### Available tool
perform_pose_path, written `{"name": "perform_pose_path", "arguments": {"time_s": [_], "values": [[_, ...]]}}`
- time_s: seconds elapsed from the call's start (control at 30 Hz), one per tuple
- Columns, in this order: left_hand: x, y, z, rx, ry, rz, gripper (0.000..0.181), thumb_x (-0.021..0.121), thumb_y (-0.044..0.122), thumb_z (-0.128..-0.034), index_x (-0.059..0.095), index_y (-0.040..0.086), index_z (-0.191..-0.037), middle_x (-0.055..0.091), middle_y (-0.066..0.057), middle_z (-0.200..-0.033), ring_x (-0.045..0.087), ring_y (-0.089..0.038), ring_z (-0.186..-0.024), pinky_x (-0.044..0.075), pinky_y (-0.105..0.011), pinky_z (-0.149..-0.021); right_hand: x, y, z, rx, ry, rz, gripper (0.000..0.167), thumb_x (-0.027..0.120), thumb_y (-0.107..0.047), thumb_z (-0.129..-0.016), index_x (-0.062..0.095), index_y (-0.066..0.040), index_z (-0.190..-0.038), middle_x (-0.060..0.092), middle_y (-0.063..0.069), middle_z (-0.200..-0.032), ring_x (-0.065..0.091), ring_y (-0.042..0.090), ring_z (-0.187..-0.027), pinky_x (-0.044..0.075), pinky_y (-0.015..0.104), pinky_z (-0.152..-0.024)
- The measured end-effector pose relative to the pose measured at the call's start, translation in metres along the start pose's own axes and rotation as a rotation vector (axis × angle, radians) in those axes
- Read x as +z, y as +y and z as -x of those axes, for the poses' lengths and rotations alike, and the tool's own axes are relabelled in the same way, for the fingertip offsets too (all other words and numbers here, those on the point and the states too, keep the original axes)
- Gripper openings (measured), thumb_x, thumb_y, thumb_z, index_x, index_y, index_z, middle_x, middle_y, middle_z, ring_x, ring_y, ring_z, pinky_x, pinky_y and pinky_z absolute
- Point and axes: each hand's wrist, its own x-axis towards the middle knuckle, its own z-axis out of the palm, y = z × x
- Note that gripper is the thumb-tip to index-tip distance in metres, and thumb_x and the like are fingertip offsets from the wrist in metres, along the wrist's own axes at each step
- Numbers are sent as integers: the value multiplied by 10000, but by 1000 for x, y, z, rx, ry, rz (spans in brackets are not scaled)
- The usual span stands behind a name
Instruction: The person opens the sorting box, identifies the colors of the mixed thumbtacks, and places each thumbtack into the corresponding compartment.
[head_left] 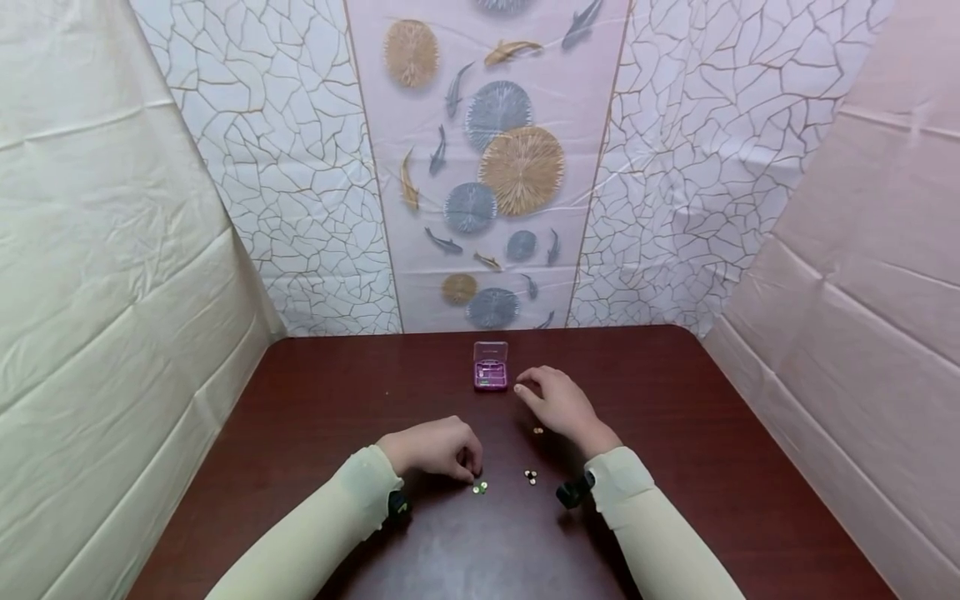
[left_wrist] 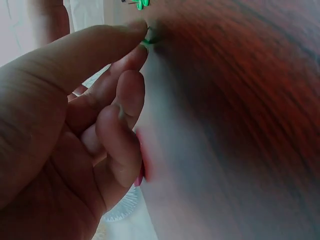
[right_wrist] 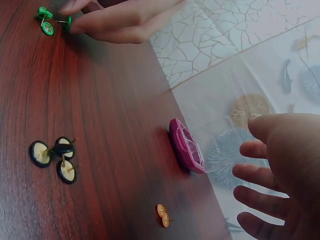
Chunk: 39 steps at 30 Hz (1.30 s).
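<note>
My left hand [head_left: 441, 446] is low over the table, pinching a green thumbtack [right_wrist: 67, 22] between thumb and index finger. Right beside those fingertips lie a few more green thumbtacks [right_wrist: 47, 28]. My right hand [head_left: 561, 404] hovers past the middle of the table, its fingers loosely bent and holding nothing. Just left of its fingertips stands a small purple compartment case [head_left: 491, 381], its clear lid raised, with something green inside. Under the right hand's near side are two orange thumbtacks [right_wrist: 162, 212]. Several black-rimmed thumbtacks [right_wrist: 41, 153] are clustered between the two forearms.
The dark reddish wooden table [head_left: 330, 400] ends at a patterned cloth backdrop [head_left: 480, 250]. Pale cloth hangs along both sides. A tiny speck [head_left: 387, 392] lies on the table at left. A dark camera [head_left: 576, 490] is strapped to the right wrist.
</note>
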Motion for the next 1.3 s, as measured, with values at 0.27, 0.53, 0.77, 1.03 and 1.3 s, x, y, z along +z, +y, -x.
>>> {"name": "perform_pose_path", "arguments": {"time_s": [0.27, 0.53, 0.77, 1.03, 1.3], "values": [[-5, 0, 0, -5, -8, 17, 86, 831, 107, -975, 835, 190, -953, 703, 185, -842, 635, 18, -723, 539, -183, -690, -4, 0, 0, -2, 8, -8, 325, 684, -364, -1104, 771, -121, -1301, 728, 75, -1280, 671, 315, -1226, 526, 563, -1059], [-8, -8, -4, -21, 86, -44, 129, 808, 92, -981, 836, 214, -950, 704, 203, -843, 634, 12, -730, 533, -190, -700, -5, 0, 3, -5, 14, 2, 298, 684, -355, -1103, 772, -138, -1288, 728, 71, -1280, 670, 317, -1232, 526, 567, -1059], [-12, -12, -16, -17, 179, -48, 111, 809, 96, -985, 830, 201, -955, 718, 185, -865, 652, 8, -769, 548, -212, -739, -5, 0, 5, 2, 13, 2, 275, 686, -351, -1103, 772, -152, -1272, 729, 66, -1264, 670, 311, -1229, 526, 565, -1057], [-17, -13, -32, -125, 302, -10, 52, 823, 130, -1004, 849, 174, -996, 740, 165, -899, 676, -5, -798, 584, -253, -766, -6, 0, 4, 7, 23, -1, 270, 693, -357, -1099, 779, -155, -1257, 732, 53, -1240, 676, 290, -1201, 535, 549, -1044], [-20, -20, -35, -172, 391, -81, 61, 813, 93, -994, 852, 136, -1013, 765, 95, -927, 690, -68, -842, 595, -316, -818, -5, 0, 5, 16, 31, 0, 266, 695, -362, -1097, 778, -163, -1251, 732, 50, -1232, 678, 287, -1191, 537, 542, -1046]]}}
